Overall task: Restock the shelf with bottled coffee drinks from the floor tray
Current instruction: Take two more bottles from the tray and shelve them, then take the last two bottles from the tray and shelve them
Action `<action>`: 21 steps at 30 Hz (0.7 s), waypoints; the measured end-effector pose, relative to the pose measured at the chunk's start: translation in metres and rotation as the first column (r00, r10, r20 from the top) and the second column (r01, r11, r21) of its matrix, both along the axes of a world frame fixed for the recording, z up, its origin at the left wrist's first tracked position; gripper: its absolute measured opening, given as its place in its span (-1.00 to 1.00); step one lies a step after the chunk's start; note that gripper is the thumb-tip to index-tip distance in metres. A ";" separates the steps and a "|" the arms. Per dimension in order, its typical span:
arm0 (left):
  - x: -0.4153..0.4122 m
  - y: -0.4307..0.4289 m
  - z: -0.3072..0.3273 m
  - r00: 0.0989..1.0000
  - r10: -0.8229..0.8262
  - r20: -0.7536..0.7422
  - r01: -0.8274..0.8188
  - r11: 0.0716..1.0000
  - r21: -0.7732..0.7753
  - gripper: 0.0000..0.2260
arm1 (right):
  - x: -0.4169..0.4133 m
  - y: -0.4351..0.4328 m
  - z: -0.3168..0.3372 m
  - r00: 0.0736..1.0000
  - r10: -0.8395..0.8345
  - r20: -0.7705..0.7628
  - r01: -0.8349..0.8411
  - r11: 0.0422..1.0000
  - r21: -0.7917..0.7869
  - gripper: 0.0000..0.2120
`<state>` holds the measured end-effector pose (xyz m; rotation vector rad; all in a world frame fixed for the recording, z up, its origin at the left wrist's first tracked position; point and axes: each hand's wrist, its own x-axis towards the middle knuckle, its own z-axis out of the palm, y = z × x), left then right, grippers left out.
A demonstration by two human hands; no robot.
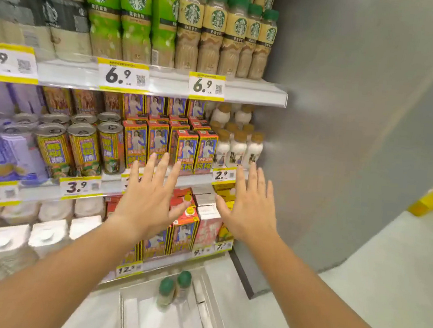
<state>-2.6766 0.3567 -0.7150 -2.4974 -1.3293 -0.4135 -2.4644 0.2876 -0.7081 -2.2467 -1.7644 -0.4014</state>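
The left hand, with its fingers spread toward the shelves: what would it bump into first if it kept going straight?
Most likely the orange drink cartons on the middle shelf. The left hand is open and empty, fingertips overlapping their lower fronts, though one view cannot show the gap between them.

Two bottles (175, 288) (green-capped) in one tray (211, 319).

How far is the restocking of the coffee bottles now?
Nearly done, it seems: green-capped beige coffee bottles fill the top shelf's right end. Nothing is in hand; the left hand and right hand are open and empty. Two green-capped bottles remain in the white cardboard floor tray.
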 end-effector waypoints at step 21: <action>-0.022 -0.104 -0.361 0.987 0.162 0.007 -0.120 0.759 -0.640 -0.19 | -0.055 -0.085 -0.359 0.897 -0.165 -0.409 -0.070 0.863 -0.501 -0.18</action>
